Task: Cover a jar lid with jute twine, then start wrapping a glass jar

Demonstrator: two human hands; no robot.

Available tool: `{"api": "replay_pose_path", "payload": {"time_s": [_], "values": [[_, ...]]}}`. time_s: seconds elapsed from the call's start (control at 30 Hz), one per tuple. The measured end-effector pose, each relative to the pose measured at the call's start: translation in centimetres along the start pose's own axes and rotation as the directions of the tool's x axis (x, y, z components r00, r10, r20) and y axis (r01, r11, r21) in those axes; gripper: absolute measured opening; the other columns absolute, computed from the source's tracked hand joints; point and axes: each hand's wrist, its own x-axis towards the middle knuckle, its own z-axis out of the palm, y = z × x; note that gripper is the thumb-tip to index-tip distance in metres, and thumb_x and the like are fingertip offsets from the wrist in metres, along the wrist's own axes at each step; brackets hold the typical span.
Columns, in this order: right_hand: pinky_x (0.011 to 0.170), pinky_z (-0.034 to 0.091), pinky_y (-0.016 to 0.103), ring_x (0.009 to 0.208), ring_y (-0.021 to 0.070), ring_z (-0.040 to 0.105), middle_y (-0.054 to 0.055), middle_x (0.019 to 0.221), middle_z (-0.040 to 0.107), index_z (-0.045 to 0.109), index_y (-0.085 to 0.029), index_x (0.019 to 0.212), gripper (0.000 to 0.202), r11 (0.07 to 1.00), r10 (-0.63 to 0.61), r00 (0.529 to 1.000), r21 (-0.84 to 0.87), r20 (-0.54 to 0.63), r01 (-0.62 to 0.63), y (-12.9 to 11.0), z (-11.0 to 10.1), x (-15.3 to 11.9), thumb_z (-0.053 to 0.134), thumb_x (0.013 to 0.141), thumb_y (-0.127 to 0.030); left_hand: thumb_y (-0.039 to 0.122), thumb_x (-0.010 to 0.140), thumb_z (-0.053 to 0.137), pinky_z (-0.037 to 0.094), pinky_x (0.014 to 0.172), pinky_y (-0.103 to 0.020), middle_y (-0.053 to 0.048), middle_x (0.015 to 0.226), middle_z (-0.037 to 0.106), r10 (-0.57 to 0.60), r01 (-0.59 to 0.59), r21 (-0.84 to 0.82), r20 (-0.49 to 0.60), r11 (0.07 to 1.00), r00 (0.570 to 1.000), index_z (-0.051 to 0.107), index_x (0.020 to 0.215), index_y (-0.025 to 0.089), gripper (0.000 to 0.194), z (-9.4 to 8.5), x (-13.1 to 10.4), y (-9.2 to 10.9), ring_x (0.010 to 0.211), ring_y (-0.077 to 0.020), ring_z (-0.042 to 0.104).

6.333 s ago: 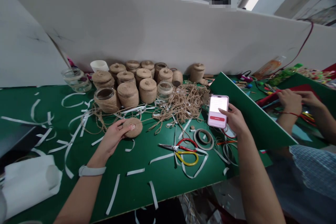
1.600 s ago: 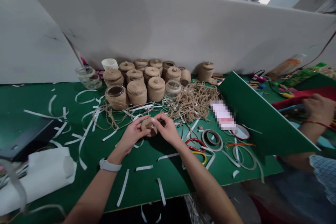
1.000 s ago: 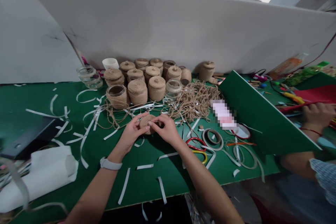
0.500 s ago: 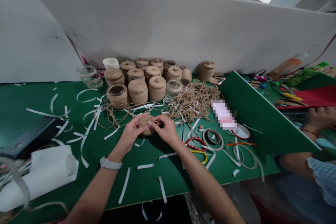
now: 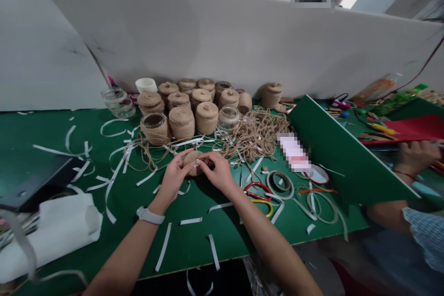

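A round jar lid (image 5: pixel 191 157) wound with brown twine is held between both hands, low over the green table (image 5: pixel 194 249). My left hand (image 5: pixel 173 176) grips its left edge, fingers behind and thumb across the top. With thumb and fingertips closed at the lid's middle, my right hand (image 5: pixel 219 173) pinches a small pale bit too tiny to name. Both thumbs nearly meet there. Beyond the hands stand several twine-wrapped jars (image 5: pixel 182 122), most with lids on. A tangled heap of twine (image 5: pixel 262 132) lies to their right.
Scissors with red and yellow handles (image 5: pixel 258 189) lie right of my right arm, beside rolls of tape (image 5: pixel 280 184). White strips (image 5: pixel 163 246) are scattered around. A green board (image 5: pixel 347 162) leans at right, with another person's hand (image 5: pixel 418 157) behind it. A white roll (image 5: pixel 65 229) lies at left.
My left thumb has shifted toward the lid's middle, close to my right fingertips, and my left wrist has moved slightly right. The lid stays in the same place.
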Motion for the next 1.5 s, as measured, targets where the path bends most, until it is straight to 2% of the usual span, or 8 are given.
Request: {"api": "replay_pose_path", "payload": {"time_s": [0.3, 0.53, 0.63, 0.73, 1.03, 1.2, 1.33, 1.5], "values": [[0.07, 0.045, 0.027, 0.076, 0.016, 0.058, 0.002, 0.077, 0.063, 0.063, -0.021, 0.084, 0.014, 0.998, 0.056, 0.995, 0.029, -0.081, -0.054, 0.8, 1.0, -0.1, 0.057, 0.088, -0.034, 0.031, 0.063, 0.083, 0.053, 0.085, -0.032, -0.008, 0.103, 0.074, 0.002, -0.003, -0.041, -0.024, 0.999, 1.0, 0.064, 0.11, 0.017, 0.052, 0.3, 0.6, -0.6, 0.096, -0.0232, 0.069], [0.072, 0.045, 0.028, 0.076, 0.0157, 0.057, 0.001, 0.077, 0.062, 0.062, -0.022, 0.08, 0.013, 0.998, -0.062, 0.995, -0.038, -0.084, 0.059, 0.9, 0.7, -0.3, 0.058, 0.088, -0.031, 0.031, 0.065, 0.08, 0.053, 0.069, -0.027, -0.001, 0.079, 0.073, -0.003, 0.003, -0.006, 0.049, 1.0, 0.999, 0.057, 0.104, 0.017, 0.046, 0.4, 0.5, -1.1, 0.073, -0.0174, 0.069], [0.072, 0.046, 0.028, 0.076, 0.0154, 0.058, 0.002, 0.08, 0.064, 0.063, -0.021, 0.084, 0.013, 0.996, -0.087, 0.992, -0.029, -0.088, 0.085, 0.8, 0.6, -0.2, 0.057, 0.089, -0.031, 0.028, 0.064, 0.079, 0.052, 0.066, -0.026, 0.0, 0.075, 0.072, 0.02, -0.02, -0.027, -0.004, 0.999, 1.0, 0.057, 0.103, 0.017, 0.046, 0.2, 0.6, -1.4, 0.069, -0.0164, 0.068], [0.074, 0.047, 0.029, 0.076, 0.0159, 0.059, 0.003, 0.082, 0.066, 0.064, -0.021, 0.087, 0.014, 0.994, -0.1, 0.991, -0.053, -0.094, 0.096, 0.8, 0.6, -0.3, 0.055, 0.09, -0.031, 0.025, 0.064, 0.078, 0.053, 0.066, -0.027, -0.001, 0.078, 0.073, 0.061, -0.062, -0.013, -0.068, 0.998, 0.996, 0.061, 0.101, 0.016, 0.042, 0.1, 0.8, -1.6, 0.071, -0.0175, 0.068], [0.08, 0.048, 0.03, 0.083, 0.0171, 0.058, 0.003, 0.085, 0.064, 0.06, -0.022, 0.086, 0.009, 0.981, -0.14, 0.987, -0.145, -0.078, 0.127, 1.1, 0.9, 0.0, 0.054, 0.091, -0.026, 0.033, 0.063, 0.08, 0.055, 0.073, -0.028, -0.004, 0.088, 0.073, 0.07, -0.071, -0.032, -0.03, 0.997, 0.997, 0.067, 0.091, 0.015, 0.036, 0.8, 0.6, -0.9, 0.083, -0.0195, 0.068], [0.094, 0.046, 0.035, 0.105, 0.0209, 0.054, 0.01, 0.105, 0.057, 0.064, -0.021, 0.088, 0.008, 0.97, -0.192, 0.968, -0.179, -0.159, 0.163, 1.0, 0.7, 0.1, 0.058, 0.09, -0.025, 0.03, 0.059, 0.084, 0.054, 0.069, -0.023, -0.001, 0.089, 0.07, 0.052, -0.054, -0.074, -0.039, 0.996, 0.998, 0.063, 0.088, 0.018, 0.038, 0.9, 0.7, -0.6, 0.083, -0.0162, 0.067], [0.098, 0.046, 0.033, 0.114, 0.0189, 0.054, 0.009, 0.11, 0.057, 0.062, -0.022, 0.09, 0.007, 0.98, -0.178, 0.975, -0.109, -0.131, 0.164, 1.0, 0.8, 0.2, 0.055, 0.091, -0.024, 0.031, 0.063, 0.082, 0.053, 0.068, -0.022, -0.002, 0.091, 0.071, 0.037, -0.04, -0.08, -0.046, 0.996, 0.998, 0.065, 0.089, 0.018, 0.034, 0.8, 0.8, -0.7, 0.083, -0.0156, 0.066], [0.098, 0.046, 0.031, 0.109, 0.0172, 0.057, 0.007, 0.105, 0.06, 0.061, -0.022, 0.089, 0.008, 0.977, -0.197, 0.974, -0.1, -0.109, 0.186, 1.0, 0.5, 0.5, 0.053, 0.092, -0.023, 0.034, 0.06, 0.083, 0.052, 0.072, -0.024, -0.003, 0.088, 0.073, 0.134, -0.129, 0.062, -0.089, 0.99, 0.987, 0.071, 0.088, 0.016, 0.036, 0.7, 1.1, -0.9, 0.083, -0.0175, 0.066]]}}
